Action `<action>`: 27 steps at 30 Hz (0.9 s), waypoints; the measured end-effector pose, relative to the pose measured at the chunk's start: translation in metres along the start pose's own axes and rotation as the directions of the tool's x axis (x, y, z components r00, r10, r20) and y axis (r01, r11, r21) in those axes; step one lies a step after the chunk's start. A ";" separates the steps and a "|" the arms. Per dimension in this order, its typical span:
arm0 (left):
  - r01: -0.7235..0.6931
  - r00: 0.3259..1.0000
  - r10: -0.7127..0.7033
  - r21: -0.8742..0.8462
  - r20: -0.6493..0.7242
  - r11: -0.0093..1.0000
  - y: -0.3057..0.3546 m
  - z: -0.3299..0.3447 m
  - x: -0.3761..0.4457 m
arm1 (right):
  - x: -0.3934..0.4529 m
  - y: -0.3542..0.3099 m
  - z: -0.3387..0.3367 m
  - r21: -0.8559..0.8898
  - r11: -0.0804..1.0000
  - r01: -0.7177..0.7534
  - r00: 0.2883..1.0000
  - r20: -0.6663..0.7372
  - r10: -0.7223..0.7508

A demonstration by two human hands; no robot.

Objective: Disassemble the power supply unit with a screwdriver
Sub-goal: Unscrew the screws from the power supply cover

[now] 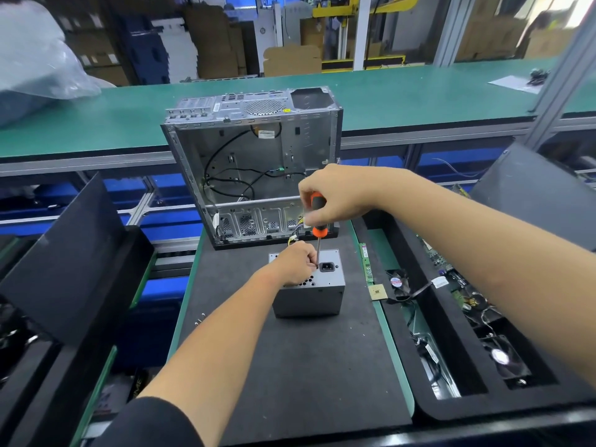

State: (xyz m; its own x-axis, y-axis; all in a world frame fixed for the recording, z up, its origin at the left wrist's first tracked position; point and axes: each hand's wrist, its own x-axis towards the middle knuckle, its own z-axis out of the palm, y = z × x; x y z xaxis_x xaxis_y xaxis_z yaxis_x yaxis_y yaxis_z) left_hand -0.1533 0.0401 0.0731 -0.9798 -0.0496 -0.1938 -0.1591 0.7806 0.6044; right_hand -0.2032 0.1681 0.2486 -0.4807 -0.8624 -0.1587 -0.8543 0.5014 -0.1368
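Observation:
A grey metal power supply unit [317,296] stands on the black mat, its socket face turned up. My right hand [335,196] grips the orange-and-black handle of a screwdriver [318,232] held upright, its tip down on the unit's top face just left of the black power socket [329,266]. My left hand [295,264] rests on the top of the unit, its fingers pinching the screwdriver shaft near the tip. The screw under the tip is hidden by my fingers.
An open, gutted computer case [254,169] stands just behind the unit. A memory stick [366,262], a CPU chip [378,291] and small fans lie to the right, beside a black tray [467,333] of parts. Two screws [200,318] lie at the mat's left edge.

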 end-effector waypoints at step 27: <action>-0.100 0.993 0.106 -0.110 0.047 0.989 -0.008 -0.009 -0.005 | 0.001 -0.004 -0.002 -0.034 0.998 -0.045 0.999 0.015 0.046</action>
State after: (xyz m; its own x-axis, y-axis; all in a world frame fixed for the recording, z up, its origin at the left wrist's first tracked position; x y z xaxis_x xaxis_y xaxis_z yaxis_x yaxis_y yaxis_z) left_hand -0.1481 0.0290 0.0762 -0.9844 0.0622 -0.1646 -0.0726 0.7086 0.7018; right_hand -0.2003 0.1650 0.2511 -0.5163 -0.8374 -0.1796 -0.8379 0.5373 -0.0963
